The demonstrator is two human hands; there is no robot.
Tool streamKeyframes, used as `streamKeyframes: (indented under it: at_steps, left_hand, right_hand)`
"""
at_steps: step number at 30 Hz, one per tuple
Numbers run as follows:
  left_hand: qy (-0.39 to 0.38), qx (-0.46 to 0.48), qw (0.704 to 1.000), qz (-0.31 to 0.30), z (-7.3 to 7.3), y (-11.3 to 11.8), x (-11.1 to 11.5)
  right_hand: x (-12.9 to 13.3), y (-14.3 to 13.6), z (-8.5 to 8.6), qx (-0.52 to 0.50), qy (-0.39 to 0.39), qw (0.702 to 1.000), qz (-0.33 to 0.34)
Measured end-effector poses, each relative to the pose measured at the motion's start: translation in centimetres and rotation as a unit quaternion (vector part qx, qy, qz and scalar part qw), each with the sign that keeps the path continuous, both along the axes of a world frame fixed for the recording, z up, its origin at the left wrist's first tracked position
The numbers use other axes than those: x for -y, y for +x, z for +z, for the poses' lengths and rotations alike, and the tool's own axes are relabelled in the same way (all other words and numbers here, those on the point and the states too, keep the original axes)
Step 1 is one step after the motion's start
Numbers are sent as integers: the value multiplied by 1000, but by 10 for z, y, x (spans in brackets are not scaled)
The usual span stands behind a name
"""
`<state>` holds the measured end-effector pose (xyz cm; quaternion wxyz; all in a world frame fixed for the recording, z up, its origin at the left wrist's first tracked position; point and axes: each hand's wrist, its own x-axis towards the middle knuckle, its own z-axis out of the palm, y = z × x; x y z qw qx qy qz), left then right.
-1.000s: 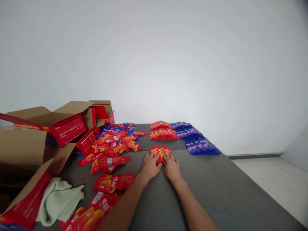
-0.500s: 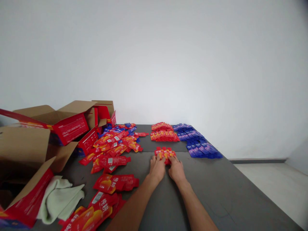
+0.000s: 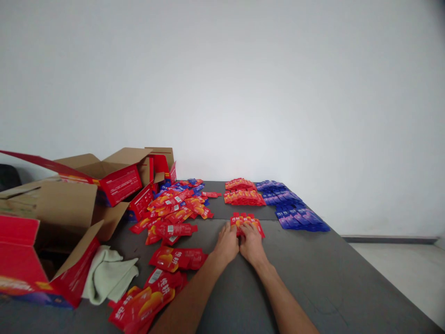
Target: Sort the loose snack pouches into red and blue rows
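A short overlapping row of red pouches (image 3: 256,225) with orange fruit prints lies on the dark grey table in front of me. My left hand (image 3: 227,243) is at the row's near left corner, its bent fingers closed against the pouch edge. Over the lower middle of the row, my right hand (image 3: 252,245) has its fingers curled onto the pouches. The two thumbs almost meet, and the hands cover the near ends of the pouches. Beyond them are neat fanned rows of red pouches (image 3: 244,198), with fanned blue-purple pouches (image 3: 301,218) to their right.
To the left lies a loose heap of red and blue pouches (image 3: 177,202). Nearer are more red pouches (image 3: 148,299) beside my left forearm. Open cardboard boxes (image 3: 121,183) and a pale green cloth (image 3: 109,274) stand along the left side. A white wall rises behind the table.
My right hand has slid left from the row's right edge onto its middle, close to my left hand. The view has turned slightly left.
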<state>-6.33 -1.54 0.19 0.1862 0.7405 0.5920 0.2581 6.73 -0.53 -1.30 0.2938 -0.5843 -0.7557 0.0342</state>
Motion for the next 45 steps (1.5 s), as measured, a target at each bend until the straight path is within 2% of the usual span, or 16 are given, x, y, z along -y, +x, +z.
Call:
streamKeyframes:
  at_steps: [3,5,7,12,16,18,21,24,26,29,32,35,40,43,45]
  left_hand:
    - [12,-64,998,13,3,-24,13]
    - [11,-110,994,0,6,-44,21]
    - [-26,-134,991,-1,9,-63,29]
    - [-69,-157,985,-15,21,-101,41]
    - [-95,-152,984,-5,19,-117,39]
    - [-86,-115,990,-7,16,-119,34]
    - [-24,-9,999,-34,14,-113,29]
    - [28,93,993,-62,17,-102,28]
    - [37,128,989,-68,19,-95,29]
    - [35,138,989,-30,20,-93,30]
    - [14,115,993,4,21,-96,28]
    - [-14,143,990,-12,23,-98,27]
    - [-88,300,950,-23,19,-88,29]
    - [-91,323,941,-41,16,-79,31]
    - [-71,309,947,-47,16,-74,32]
  right_hand:
    - [10,-14,4,-18,16,998,50]
    - [20,-23,7,-27,8,997,77]
    - [29,-31,11,-30,-8,994,102]
    - [41,-41,17,-47,-20,987,150]
    - [44,-46,15,-68,-27,981,178]
    - [46,-50,14,-85,-37,979,184]
    - [49,-56,12,-130,-54,972,187]
    - [46,-60,8,-205,-89,958,180]
    - [42,-60,5,-270,-118,942,162]
    - [34,-55,3,-354,-129,917,135]
    - [30,-51,6,-393,-99,908,105]
    - [31,-52,11,-428,-78,896,91]
    - [31,-50,17,-484,-99,863,102]
    - [30,-46,18,-490,-91,863,79]
    - [30,-45,19,-478,-85,872,67]
